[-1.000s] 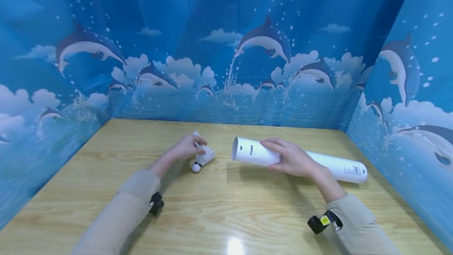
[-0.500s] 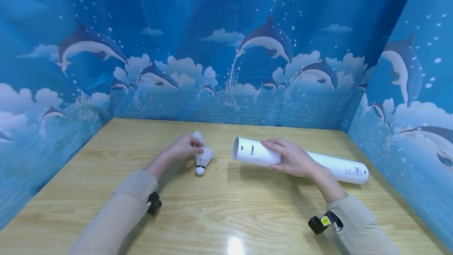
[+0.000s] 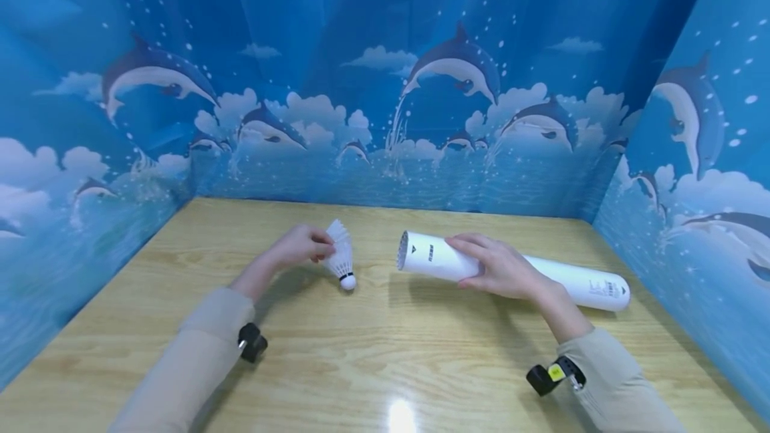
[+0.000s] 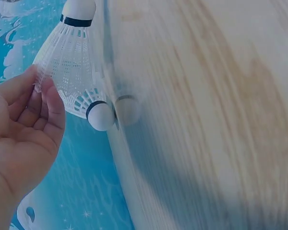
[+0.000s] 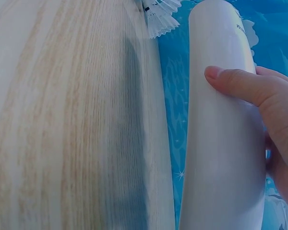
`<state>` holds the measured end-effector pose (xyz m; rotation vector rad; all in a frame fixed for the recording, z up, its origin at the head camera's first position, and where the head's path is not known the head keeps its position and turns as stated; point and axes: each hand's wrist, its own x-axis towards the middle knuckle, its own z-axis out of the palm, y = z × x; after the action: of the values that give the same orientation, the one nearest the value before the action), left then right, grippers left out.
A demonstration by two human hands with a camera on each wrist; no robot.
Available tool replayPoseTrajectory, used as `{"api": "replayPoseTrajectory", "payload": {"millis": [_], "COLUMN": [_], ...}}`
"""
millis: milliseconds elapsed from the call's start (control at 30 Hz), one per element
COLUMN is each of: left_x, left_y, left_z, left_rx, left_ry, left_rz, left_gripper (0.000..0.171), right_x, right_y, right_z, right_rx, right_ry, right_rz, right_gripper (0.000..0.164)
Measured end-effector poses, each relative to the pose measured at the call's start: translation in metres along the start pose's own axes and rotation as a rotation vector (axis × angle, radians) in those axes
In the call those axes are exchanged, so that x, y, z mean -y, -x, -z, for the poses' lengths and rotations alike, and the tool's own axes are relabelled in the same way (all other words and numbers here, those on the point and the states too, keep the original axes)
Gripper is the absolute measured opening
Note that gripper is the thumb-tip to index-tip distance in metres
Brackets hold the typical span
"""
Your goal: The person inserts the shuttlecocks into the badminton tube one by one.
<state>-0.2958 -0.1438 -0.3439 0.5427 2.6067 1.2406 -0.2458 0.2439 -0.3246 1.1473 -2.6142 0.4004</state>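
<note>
My left hand [image 3: 301,244] pinches a white shuttlecock [image 4: 67,52] by the rim of its skirt, between thumb and fingers. In the head view its cork points down toward the right front. A second shuttlecock [image 4: 101,115] shows behind it in the left wrist view, its cork at the tabletop; in the head view the held one largely hides it. My right hand [image 3: 505,267] grips a long white tube [image 3: 436,257] from above, thumb on the near side. The tube's open end faces left toward the shuttlecocks, raised over the table; its inside is too dark to make out.
The wood-grain table [image 3: 361,366] extends under both hands. A blue dolphin-print curtain [image 3: 361,85] stands along its back and sides. Black wrist cameras sit on both sleeves.
My left hand has drawn slightly left, and the pinched shuttlecock has turned so its cork points down and right. The second shuttlecock is now mostly covered. The right hand and tube stay almost still.
</note>
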Motion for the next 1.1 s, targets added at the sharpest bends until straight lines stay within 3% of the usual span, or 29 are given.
{"api": "replayPoseTrajectory", "payload": {"millis": [200,367,600,867,1100], "left_x": [-0.004,-0.017,-0.039,-0.057,-0.067], "left_y": [0.001,0.003,0.006,0.006,0.005], "left_z": [0.004,0.001,-0.013,-0.032,-0.045], "left_rx": [-0.068,-0.158,-0.233,-0.303,-0.314], "left_ry": [0.077,0.133,0.175,0.226,0.220], "left_rz": [-0.008,-0.026,0.001,-0.042,-0.082], "left_gripper": [0.020,0.023,0.023,0.020,0.018], "right_x": [0.000,0.000,-0.001,0.000,0.000], "right_y": [0.000,0.000,0.000,-0.001,-0.001], "right_z": [0.001,0.001,-0.001,-0.001,-0.002], "right_rx": [-0.003,-0.003,0.005,0.004,0.004], "right_ry": [0.000,-0.001,-0.001,-0.004,0.004], "right_rz": [0.002,-0.006,-0.007,-0.005,-0.005], "right_gripper": [0.077,0.077,0.077,0.078,0.078]}}
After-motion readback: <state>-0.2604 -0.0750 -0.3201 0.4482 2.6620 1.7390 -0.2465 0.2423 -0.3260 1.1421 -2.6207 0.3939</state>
